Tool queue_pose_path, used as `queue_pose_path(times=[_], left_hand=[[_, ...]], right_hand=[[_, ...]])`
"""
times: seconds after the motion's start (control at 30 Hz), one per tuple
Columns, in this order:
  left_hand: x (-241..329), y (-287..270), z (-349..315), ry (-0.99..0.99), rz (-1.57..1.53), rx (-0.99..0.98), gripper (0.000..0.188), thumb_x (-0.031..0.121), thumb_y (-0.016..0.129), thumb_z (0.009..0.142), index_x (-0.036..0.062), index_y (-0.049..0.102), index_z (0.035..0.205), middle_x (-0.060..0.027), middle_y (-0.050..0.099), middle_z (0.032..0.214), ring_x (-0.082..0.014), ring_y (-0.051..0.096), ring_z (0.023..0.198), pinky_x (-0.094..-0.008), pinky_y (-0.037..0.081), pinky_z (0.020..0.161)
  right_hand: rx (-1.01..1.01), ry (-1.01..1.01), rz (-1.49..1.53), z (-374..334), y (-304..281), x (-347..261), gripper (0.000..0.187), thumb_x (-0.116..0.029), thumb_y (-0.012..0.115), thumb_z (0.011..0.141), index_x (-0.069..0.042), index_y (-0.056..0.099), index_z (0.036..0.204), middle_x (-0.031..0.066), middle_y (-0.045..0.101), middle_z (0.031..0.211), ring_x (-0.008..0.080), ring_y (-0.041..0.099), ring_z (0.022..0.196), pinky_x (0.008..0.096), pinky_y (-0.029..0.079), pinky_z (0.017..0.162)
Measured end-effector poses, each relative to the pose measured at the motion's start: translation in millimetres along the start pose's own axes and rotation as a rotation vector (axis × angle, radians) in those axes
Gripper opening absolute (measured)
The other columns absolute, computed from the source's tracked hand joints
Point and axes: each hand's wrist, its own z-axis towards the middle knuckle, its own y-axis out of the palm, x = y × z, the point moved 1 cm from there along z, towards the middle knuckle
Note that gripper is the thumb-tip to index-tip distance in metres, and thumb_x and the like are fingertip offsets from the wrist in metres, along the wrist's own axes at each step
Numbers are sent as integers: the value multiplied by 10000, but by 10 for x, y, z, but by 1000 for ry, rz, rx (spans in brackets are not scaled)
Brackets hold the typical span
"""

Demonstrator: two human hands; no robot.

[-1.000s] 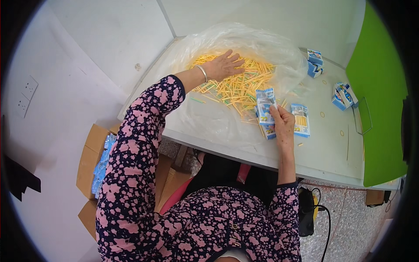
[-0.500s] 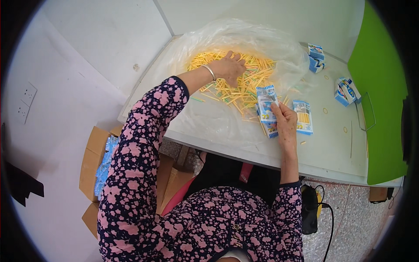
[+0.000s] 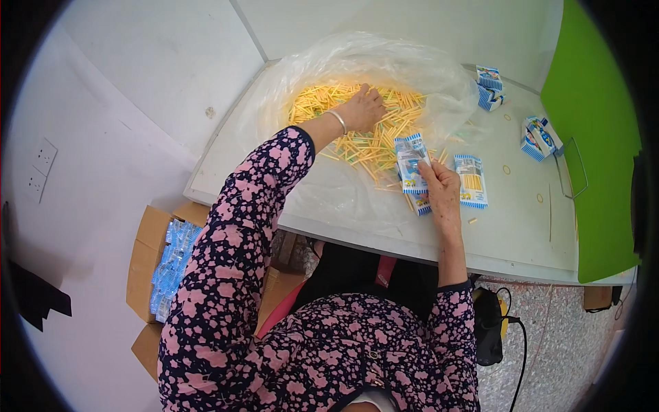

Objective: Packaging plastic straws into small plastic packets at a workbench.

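Over a heap of thin yellow sticks [image 3: 319, 103], with some greenish ones mixed in, my left hand [image 3: 362, 110] reaches down with curled fingers. Its fingertips are hidden, so what lies in them does not show. The heap lies on a crumpled clear plastic bag [image 3: 453, 82]. My right hand [image 3: 443, 189] pinches a blue-and-white packet [image 3: 410, 161] between thumb and fingers, tilted just in front of the heap. Part of another blue packet [image 3: 423, 206] shows beneath it. To the right of that hand lies a packet with a clear window [image 3: 471, 181], yellow sticks showing inside.
On the white table [image 3: 508, 233], small blue-and-white boxes [image 3: 489, 89] stand at the back right, with another box [image 3: 539, 139] near a wire stand [image 3: 575, 175]. A green panel [image 3: 597, 172] borders the right. Below left, a cardboard box [image 3: 145, 264] holds blue packets.
My left hand's fingers, spread over the sticks before, have curled inward. My right hand keeps its packet in nearly the same place. The whole view has shifted slightly.
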Motion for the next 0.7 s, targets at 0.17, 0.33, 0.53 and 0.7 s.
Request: queue_pose_path(times=[0.17,0.33,0.53,0.7], left_hand=[[-28,70,-163,-24,-65,113,202,191,551,741,55,592,885,-93,580,963,-243,491,981,-450,308,924],[-120,57,-172,-256,-410,20,160,138,507,744,28,569,843,-102,584,932,-271,501,953,-468,315,905],[-133,-285,-208,-129,-368,-287,348,183,535,721,7,556,1021,-114,508,1102,-282,425,1095,-496,259,984],[-71,-361,-178,-41,-311,-270,408,203,568,679,24,560,1046,-110,505,1097,-290,414,1110,-507,255,988]], right_hand=[[7,-7,-42,-3,14,-19,300,-230,586,844,-32,570,619,-57,409,488,17,353,441,206,295,388],[-10,-36,-29,35,11,93,314,-233,589,839,-28,552,604,-48,431,495,21,380,451,199,323,397],[29,-11,-15,-4,15,1,332,-236,586,841,-25,527,591,-39,434,495,29,379,450,208,321,396],[-7,-26,-40,26,11,39,296,-237,586,841,-19,586,641,-40,460,508,26,400,452,203,333,398]])
